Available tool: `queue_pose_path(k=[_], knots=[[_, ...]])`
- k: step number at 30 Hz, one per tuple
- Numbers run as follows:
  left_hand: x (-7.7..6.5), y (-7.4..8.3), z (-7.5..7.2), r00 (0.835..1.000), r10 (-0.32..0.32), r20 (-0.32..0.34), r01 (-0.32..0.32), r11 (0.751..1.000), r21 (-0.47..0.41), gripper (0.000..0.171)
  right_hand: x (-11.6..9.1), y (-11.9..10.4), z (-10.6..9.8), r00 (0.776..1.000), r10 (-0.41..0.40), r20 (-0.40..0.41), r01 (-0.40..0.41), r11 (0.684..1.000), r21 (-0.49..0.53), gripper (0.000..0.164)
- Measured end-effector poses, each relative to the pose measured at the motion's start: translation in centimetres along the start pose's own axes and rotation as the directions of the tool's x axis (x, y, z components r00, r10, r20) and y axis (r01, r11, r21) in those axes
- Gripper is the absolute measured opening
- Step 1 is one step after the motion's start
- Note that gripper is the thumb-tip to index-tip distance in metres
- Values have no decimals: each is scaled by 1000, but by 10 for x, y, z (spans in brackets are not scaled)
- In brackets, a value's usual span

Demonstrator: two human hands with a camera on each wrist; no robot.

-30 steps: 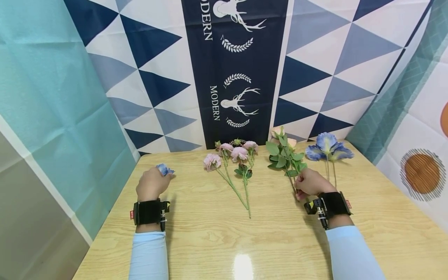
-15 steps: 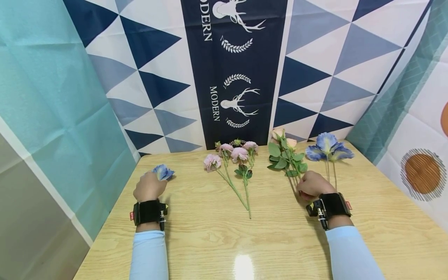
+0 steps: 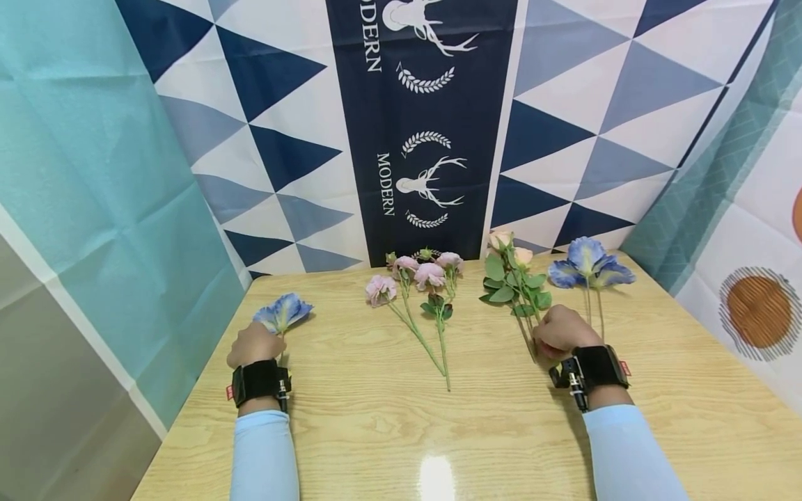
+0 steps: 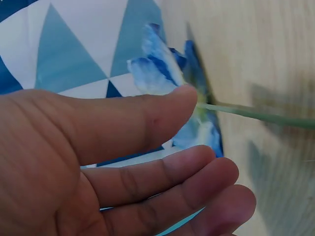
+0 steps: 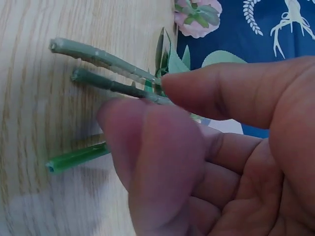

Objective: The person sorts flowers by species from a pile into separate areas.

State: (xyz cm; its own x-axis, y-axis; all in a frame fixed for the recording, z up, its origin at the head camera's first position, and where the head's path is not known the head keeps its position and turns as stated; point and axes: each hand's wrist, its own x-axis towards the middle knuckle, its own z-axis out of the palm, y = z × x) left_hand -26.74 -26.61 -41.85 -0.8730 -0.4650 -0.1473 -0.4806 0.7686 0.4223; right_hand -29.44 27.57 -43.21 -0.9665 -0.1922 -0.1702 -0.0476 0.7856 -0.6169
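Note:
A blue iris-like artificial flower (image 3: 284,312) lies at the table's left. My left hand (image 3: 255,344) is just on the near side of its bloom. In the left wrist view, the left thumb and fingers (image 4: 187,172) are loosely bent and apart, with the green stem (image 4: 256,114) running past the thumb tip. At the right lie peach roses (image 3: 501,241) with green leaves. My right hand (image 3: 562,330) stays over their stems, fingers curled. Stem ends (image 5: 98,55) pass beside the thumb tip and behind the fingers; a firm pinch cannot be made out.
Pink flowers (image 3: 429,275) with green stems lie mid-table, near the back. Two blue flowers (image 3: 586,255) lie at the right, behind the right hand. A patterned cloth (image 3: 432,139) hangs behind the wooden table (image 3: 376,431); a teal cloth (image 3: 113,209) borders the left side.
My left hand has drawn back toward me and slightly left, uncovering the blue bloom. My right hand shifted slightly right, and the peach roses slid a little nearer.

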Motion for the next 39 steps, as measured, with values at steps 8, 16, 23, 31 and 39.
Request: queue_pose_path(k=[8,16,23,31,39], knots=[[3,-4,6,999,-29,35,30,1000,-2,52,-1,0,-1,999,11,-30,-11,1000,11,50],[5,-6,12,999,-22,35,22,1000,1,35,1,0,-4,994,7,-112,-4,999,33,50],[9,-8,15,998,-23,54,23,1000,-1,27,1,-1,-5,994,27,-107,-18,997,80,48],[7,-9,15,999,7,39,-6,999,-35,26,-1,-5,-6,994,27,-109,-21,998,62,47],[5,-7,9,1000,-4,-12,3,998,-58,28,-2,-10,-7,993,-11,-119,14,1000,26,51]])
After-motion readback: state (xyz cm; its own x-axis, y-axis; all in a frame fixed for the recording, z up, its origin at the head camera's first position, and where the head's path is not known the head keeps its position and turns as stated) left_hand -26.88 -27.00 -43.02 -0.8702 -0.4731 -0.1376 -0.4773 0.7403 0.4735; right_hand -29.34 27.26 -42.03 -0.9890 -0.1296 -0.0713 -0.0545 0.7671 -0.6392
